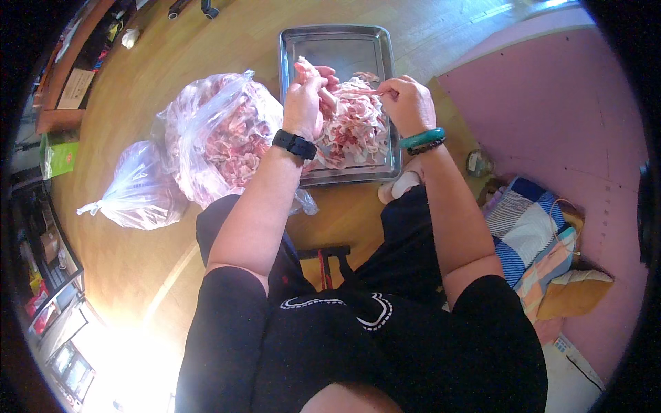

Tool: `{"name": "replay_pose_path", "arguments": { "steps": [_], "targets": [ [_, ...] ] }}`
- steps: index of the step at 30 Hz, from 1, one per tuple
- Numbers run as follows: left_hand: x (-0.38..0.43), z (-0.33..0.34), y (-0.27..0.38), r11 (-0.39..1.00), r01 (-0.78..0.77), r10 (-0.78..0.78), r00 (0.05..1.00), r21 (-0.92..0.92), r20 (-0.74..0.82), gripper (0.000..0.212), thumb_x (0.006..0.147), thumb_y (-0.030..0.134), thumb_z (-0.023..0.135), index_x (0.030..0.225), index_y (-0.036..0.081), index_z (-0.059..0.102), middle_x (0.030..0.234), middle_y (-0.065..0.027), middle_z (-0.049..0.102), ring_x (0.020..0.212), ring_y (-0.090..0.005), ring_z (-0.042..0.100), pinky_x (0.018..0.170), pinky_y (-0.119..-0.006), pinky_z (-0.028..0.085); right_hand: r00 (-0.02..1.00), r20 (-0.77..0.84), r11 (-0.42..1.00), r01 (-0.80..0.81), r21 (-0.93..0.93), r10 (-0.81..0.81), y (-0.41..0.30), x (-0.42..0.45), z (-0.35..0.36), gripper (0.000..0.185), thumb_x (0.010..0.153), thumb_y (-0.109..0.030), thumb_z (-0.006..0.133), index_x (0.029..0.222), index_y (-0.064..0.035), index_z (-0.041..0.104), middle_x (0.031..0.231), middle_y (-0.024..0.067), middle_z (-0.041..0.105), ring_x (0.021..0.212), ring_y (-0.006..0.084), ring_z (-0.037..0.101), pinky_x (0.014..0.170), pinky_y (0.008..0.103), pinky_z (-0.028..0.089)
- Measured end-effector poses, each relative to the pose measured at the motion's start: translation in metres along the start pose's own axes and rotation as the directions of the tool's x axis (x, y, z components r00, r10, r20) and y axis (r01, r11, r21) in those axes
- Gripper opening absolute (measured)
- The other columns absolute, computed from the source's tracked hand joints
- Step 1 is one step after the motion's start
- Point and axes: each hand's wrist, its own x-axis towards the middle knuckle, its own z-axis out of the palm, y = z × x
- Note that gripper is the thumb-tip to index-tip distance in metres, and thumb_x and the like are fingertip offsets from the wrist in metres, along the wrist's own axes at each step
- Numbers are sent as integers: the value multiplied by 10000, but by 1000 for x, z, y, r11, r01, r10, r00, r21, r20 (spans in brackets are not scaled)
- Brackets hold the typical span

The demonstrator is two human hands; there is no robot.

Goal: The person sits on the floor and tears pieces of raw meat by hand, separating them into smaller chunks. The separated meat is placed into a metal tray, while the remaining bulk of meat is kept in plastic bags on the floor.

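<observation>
My left hand (304, 100), with a dark watch or band at its wrist, holds a pale pink piece of raw meat (304, 67) over the metal tray. My right hand (411, 101) pinches the end of a thin raw strip (359, 93) that stretches across toward my left hand. Whether that strip joins the held piece cannot be made out. Beneath both hands, a heap of raw pink-and-white meat scraps (356, 126) lies in the shallow rectangular tray (330, 41). Left of the tray, an open clear plastic bag (193, 111) bulges with similar raw meat.
A knotted plastic bag (142, 191) rests on the wood-look floor (124, 103) at left. Right of the tray are a glass jar (479, 163), folded checked fabric (526, 217) and a pink panel (542, 113). A shelf unit (64, 98) lines the far left.
</observation>
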Motion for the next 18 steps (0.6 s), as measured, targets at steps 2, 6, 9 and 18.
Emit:
{"name": "replay_pose_path", "arguments": {
  "steps": [2, 6, 9, 18],
  "targets": [
    [2, -5, 1, 999, 40, -40, 999, -3, -26, 132, 813, 46, 398, 892, -14, 486, 760, -103, 533, 721, -198, 526, 667, -317, 464, 997, -79, 999, 26, 21, -24, 2, 3, 0, 98, 679, -99, 541, 703, -73, 633, 677, 127, 577, 639, 304, 563, 590, 360, 465],
    [0, -1, 2, 984, -85, 70, 992, -155, -102, 102, 816, 58, 413, 868, 2, 480, 686, -80, 505, 629, -159, 519, 514, -258, 438, 956, -32, 818, -232, 526, 292, 14, 15, -10, 132, 713, -73, 498, 715, 7, 601, 656, 108, 598, 535, 212, 545, 526, 296, 453],
    [8, -9, 0, 964, -123, 98, 988, -235, -118, 92, 804, 41, 430, 871, -8, 471, 655, -62, 476, 606, -151, 493, 562, -269, 436, 860, 99, 401, -332, 854, 501, 15, 18, -16, 154, 744, -53, 448, 760, 72, 536, 653, 110, 579, 510, 155, 522, 512, 265, 458],
    [0, -4, 8, 976, 2, -2, 1000, -220, 2, 109, 848, 80, 408, 889, -9, 457, 659, -39, 402, 609, -153, 406, 595, -278, 401, 985, 122, 695, -171, 698, 121, 44, 19, -6, 206, 757, -88, 597, 917, 31, 544, 879, 116, 577, 812, 194, 577, 724, 288, 476]
  ]
}}
